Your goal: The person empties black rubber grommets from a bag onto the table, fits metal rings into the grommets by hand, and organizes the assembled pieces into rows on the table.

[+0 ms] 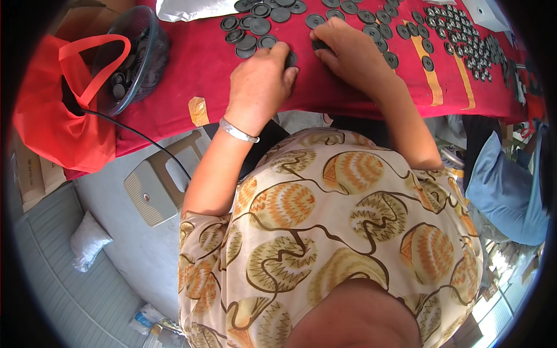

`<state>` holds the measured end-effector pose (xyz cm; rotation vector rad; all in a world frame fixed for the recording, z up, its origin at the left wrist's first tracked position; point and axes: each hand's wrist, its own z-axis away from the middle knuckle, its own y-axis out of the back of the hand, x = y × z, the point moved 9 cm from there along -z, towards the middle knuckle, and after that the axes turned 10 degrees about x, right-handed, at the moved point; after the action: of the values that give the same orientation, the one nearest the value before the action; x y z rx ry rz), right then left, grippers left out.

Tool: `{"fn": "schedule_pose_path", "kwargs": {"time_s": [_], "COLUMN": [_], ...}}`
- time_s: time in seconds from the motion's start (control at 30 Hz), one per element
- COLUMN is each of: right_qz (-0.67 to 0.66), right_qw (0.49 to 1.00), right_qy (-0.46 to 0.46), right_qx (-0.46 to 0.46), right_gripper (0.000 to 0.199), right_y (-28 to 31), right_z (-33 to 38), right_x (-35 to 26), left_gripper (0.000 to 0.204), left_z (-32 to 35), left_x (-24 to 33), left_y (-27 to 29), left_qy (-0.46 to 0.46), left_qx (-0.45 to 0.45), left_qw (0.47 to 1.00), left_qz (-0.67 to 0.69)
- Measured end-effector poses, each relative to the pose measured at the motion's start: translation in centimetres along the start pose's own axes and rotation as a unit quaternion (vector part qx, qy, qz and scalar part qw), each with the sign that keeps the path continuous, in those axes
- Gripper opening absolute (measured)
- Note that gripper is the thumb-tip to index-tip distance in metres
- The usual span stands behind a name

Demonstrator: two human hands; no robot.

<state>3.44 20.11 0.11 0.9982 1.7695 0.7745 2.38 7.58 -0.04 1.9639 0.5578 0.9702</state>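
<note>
One flat round black disc [291, 59], of rubber or plastic, is at the upper middle of the frame, seemingly pinched by the curled fingers of the left hand [259, 80]. The right hand [348, 53] is also curled, it seems around a second black disc [317, 44], mostly hidden; whether either is lifted, I cannot tell. A weak pinch at the edge could let one slip. The left fingers, close beside the loose black discs [260, 26], could push these and disorder them. At upper left, a clear plastic bowl [159, 58] and a red fabric bag [75, 130] limit the space.
</note>
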Motion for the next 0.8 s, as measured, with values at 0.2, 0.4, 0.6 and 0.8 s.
{"fn": "schedule_pose_path", "kwargs": {"time_s": [0.2, 0.4, 0.6, 0.8], "right_qz": [-0.057, -0.126, -0.088, -0.069], "right_qw": [0.997, 0.990, 0.994, 0.991], "right_qy": [-0.039, 0.004, 0.043, 0.040], "right_qx": [0.017, 0.069, -0.050, -0.108], "right_gripper": [0.027, 0.029, 0.039, 0.032], "right_y": [0.7, -0.6, -4.4, -4.4], "right_z": [0.4, -1.1, -2.8, -3.3], "right_x": [0.6, -0.8, -3.7, -3.4], "left_gripper": [0.031, 0.031, 0.034, 0.035], "left_z": [0.0, 0.0, 0.7, 0.4], "left_x": [-2.2, -2.3, -4.9, -2.6], "left_y": [-0.4, 0.0, 1.1, 0.4], "left_qy": [0.081, 0.076, 0.163, 0.104], "left_qx": [-0.018, -0.004, -0.009, -0.009], "left_qw": [0.995, 0.995, 0.984, 0.994], "left_qz": [0.059, 0.070, 0.075, -0.004]}}
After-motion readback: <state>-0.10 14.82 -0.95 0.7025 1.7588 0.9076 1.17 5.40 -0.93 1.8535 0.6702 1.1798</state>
